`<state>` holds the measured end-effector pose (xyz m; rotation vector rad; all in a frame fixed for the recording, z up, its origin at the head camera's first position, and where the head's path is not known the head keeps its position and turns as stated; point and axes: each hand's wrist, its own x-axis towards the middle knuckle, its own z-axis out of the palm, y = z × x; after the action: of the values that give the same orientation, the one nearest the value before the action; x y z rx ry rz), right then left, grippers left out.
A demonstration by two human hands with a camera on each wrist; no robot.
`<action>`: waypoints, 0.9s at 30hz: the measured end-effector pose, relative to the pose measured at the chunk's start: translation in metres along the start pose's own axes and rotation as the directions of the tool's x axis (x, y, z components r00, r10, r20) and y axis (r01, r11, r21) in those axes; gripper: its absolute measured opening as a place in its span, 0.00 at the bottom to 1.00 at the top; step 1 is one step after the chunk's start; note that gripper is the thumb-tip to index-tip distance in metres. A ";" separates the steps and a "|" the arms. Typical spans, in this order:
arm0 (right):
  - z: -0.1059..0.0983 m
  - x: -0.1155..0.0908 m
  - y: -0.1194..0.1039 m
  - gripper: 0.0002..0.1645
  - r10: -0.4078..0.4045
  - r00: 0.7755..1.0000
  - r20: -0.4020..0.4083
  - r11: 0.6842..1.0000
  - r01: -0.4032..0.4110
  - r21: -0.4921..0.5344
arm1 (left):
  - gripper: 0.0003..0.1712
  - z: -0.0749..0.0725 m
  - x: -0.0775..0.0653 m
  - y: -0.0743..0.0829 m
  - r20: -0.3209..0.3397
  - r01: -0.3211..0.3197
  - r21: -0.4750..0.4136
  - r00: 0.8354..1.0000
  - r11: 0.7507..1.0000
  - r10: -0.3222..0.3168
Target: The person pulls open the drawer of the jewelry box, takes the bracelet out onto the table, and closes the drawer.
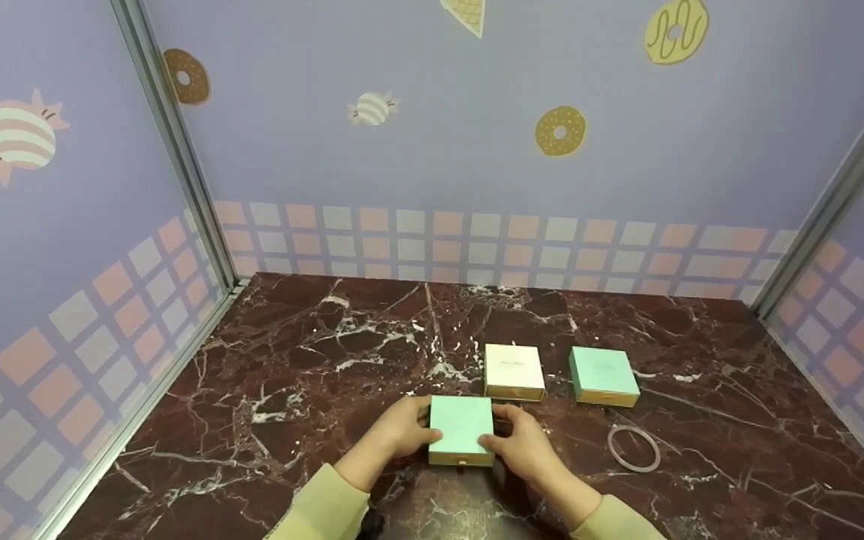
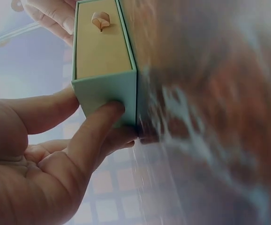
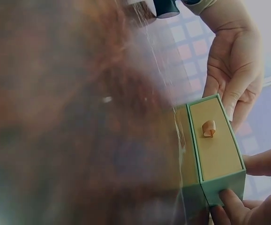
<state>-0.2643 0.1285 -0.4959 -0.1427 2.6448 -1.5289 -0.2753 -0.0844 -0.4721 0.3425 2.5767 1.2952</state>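
A mint-green drawer box (image 1: 461, 421) sits low in the middle of the head view, its tan drawer front turned toward me. My left hand (image 1: 404, 429) holds its left side, thumb at the top edge and fingers along the side wall. From the right, my right hand (image 1: 523, 444) grips the opposite side in the same way. In the left wrist view, a small tan pull tab (image 2: 101, 19) sticks out of the drawer front. The drawer is fully inside its sleeve, and the box stands on the dark marbled tabletop (image 1: 312, 352).
Behind the held box stands a cream drawer box (image 1: 513, 367), with a second mint-green drawer box (image 1: 603, 373) to its right. A pale ring (image 1: 634, 448) lies flat nearer me on the right. Printed wall panels (image 1: 402, 150) enclose the back and both sides.
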 end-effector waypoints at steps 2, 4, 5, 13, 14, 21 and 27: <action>0.004 0.003 -0.003 0.35 -0.016 1.000 -0.005 1.000 0.016 -0.004 | 0.39 -0.004 0.001 -0.003 -0.013 0.002 -0.006 1.000 1.000 -0.002; 0.009 0.005 -0.005 0.35 -0.036 0.999 -0.008 0.999 0.036 0.008 | 0.39 -0.009 0.002 -0.005 -0.025 0.006 -0.021 1.000 1.000 -0.007; 0.011 0.007 -0.006 0.35 -0.045 0.999 -0.006 0.999 0.045 0.020 | 0.38 -0.011 0.002 -0.007 -0.031 0.007 -0.034 0.999 0.999 -0.008; 0.027 0.022 -0.015 0.35 -0.069 0.998 0.007 0.997 0.069 0.032 | 0.33 -0.025 0.008 -0.019 -0.091 0.053 -0.113 0.994 0.992 -0.063; 0.029 0.025 -0.016 0.35 -0.067 0.998 0.003 0.997 0.067 0.034 | 0.32 -0.026 0.010 -0.020 -0.099 0.071 -0.122 0.992 0.990 -0.083; 0.041 0.041 -0.023 0.35 -0.070 0.997 -0.025 0.996 0.071 0.044 | 0.30 -0.038 0.022 -0.028 -0.163 0.118 -0.107 0.977 0.987 -0.135; 0.048 0.056 -0.028 0.35 -0.035 0.998 -0.045 0.998 0.037 0.043 | 0.30 -0.045 0.033 -0.034 -0.193 0.152 -0.113 0.966 0.982 -0.172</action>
<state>-0.3130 0.0669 -0.4969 -0.1555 2.6542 -1.6185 -0.3242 -0.1279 -0.4765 -0.0206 2.6256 1.4554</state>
